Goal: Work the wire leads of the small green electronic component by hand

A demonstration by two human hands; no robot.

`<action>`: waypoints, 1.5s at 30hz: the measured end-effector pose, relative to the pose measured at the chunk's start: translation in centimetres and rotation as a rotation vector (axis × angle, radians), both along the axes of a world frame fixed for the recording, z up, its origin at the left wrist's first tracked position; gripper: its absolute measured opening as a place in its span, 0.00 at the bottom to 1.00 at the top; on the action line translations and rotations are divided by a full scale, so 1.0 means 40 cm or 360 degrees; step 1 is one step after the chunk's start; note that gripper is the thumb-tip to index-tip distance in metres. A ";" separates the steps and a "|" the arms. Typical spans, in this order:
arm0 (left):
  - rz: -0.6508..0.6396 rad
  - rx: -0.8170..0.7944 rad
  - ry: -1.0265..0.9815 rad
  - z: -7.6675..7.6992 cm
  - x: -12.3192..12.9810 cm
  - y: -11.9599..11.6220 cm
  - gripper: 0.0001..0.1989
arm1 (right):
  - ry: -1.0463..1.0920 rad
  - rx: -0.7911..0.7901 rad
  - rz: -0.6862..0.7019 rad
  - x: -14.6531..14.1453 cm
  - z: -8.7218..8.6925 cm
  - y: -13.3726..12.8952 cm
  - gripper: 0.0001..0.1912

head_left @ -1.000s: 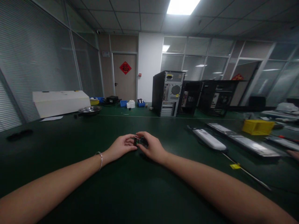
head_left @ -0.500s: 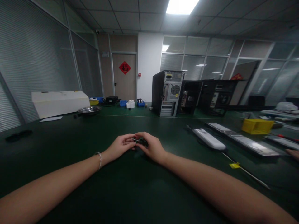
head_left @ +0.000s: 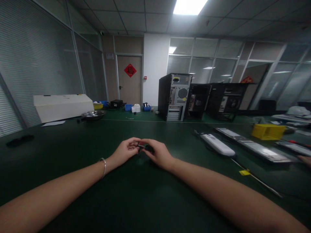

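Both hands meet at the middle of the dark green table [head_left: 136, 191]. My right hand [head_left: 157, 153] is closed round a small dark object [head_left: 149, 149], from which a thin metallic shaft points left. My left hand [head_left: 126, 150], with a silver bracelet at the wrist, has its fingers curled at the tip of that shaft. What the left fingers pinch is too small to make out. The fingertips of the two hands touch or nearly touch.
Black computer towers [head_left: 173, 97] stand at the back. To the right lie a white power strip [head_left: 218, 144], a long flat metallic unit [head_left: 252, 144] and a yellow bin [head_left: 268, 131]. A metal bowl [head_left: 93, 114] and white box [head_left: 63, 106] are back left. Another person's hand [head_left: 305, 160] shows at the right edge.
My right fingers have shifted slightly over the dark object, and the left fingertips have drawn back a little. The rest looks the same.
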State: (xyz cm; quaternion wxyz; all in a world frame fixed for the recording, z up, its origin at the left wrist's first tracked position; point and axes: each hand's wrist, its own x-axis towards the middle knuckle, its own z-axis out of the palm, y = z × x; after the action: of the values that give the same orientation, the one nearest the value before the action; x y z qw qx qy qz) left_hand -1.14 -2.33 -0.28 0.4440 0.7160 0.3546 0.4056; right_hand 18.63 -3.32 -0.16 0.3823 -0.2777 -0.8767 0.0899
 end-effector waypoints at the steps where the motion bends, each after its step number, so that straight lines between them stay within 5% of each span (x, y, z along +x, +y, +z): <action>1: 0.0001 0.0002 0.0008 0.000 -0.001 0.000 0.17 | 0.0000 -0.0001 -0.0001 0.000 -0.001 0.001 0.22; 20: 0.0131 0.0073 0.0198 0.019 -0.003 -0.012 0.16 | -0.0110 -0.0016 -0.0018 -0.001 0.015 -0.015 0.20; 30: 0.0192 0.0003 0.0106 0.010 -0.003 0.001 0.16 | -0.0569 0.0341 -0.0082 -0.009 0.006 -0.010 0.25; 45: 0.0284 -0.0179 0.0042 0.010 0.000 0.000 0.14 | -0.0867 0.0299 -0.0297 -0.050 0.007 -0.026 0.28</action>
State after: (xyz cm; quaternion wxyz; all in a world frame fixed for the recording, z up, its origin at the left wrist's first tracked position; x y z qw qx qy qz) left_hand -1.14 -2.35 0.12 0.4409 0.6607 0.4450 0.4136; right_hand 16.61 -4.36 0.11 0.1636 -0.3342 -0.9222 -0.1049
